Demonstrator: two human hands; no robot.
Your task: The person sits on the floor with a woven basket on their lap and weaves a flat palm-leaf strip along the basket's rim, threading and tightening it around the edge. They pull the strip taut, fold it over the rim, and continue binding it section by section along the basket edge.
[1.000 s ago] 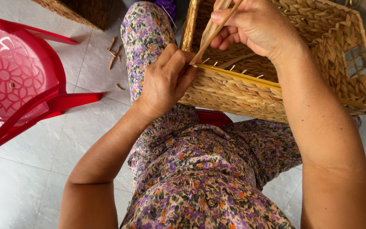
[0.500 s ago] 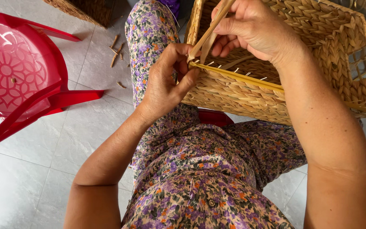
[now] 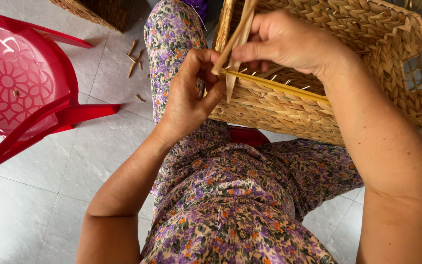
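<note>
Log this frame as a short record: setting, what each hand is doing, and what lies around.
setting: person seated, tiled floor, flowered dress
work piece: woven basket on the lap, lying on its side
left hand: at the basket's corner, fingers pinching by the rim
right hand: grip on a pale strip at the rim
yellow rim rod: runs along the edge
nearby: red plastic chair, straw scraps, second basket

The basket (image 3: 328, 93) is woven of dry, tan plant fibre, rough and matt, its rim bound by a smoother yellow cane strip (image 3: 274, 85). The pale strand (image 3: 238, 34) at twelve o'clock looks flat, papery and dull. The red chair (image 3: 20, 93) at nine o'clock is glossy moulded plastic. The floor tiles (image 3: 40, 195) are smooth, faintly shiny grey stone-look. The dress (image 3: 230, 195) is soft, matt printed cloth.
</note>
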